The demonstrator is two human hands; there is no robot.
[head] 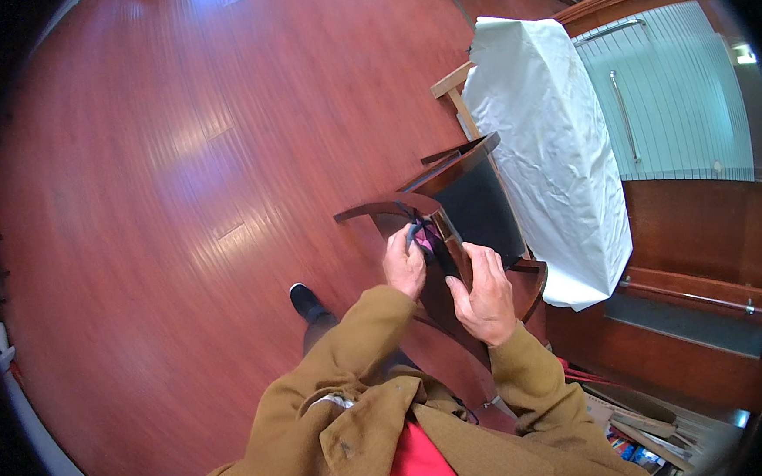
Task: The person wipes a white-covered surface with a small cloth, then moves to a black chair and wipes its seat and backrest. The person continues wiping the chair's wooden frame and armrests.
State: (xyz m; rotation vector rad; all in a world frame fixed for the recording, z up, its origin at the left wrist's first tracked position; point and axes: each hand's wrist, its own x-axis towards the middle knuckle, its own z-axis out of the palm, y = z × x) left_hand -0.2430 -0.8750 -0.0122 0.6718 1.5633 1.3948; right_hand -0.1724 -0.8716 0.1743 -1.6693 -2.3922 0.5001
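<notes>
A dark wooden chair (486,199) with a black padded seat stands just in front of me, its curved armrests on either side. A pink and dark fabric item with black straps (428,236) hangs against the top of its wooden back. My left hand (403,263) pinches the edge of this fabric item, fingers curled around a dark loop. My right hand (484,290) grips the upright wooden edge of the chair back, thumb on the near side and fingers on the far side. The lower part of the item is hidden behind the wood and my hands.
Reddish wood flooring (156,206) extends to the left. A white cloth (546,162) drapes a tall object beyond the chair, near a light wooden frame (453,83). A cabinet with ribbed glass doors (674,102) stands right. Papers and boxes (648,431) lie at lower right.
</notes>
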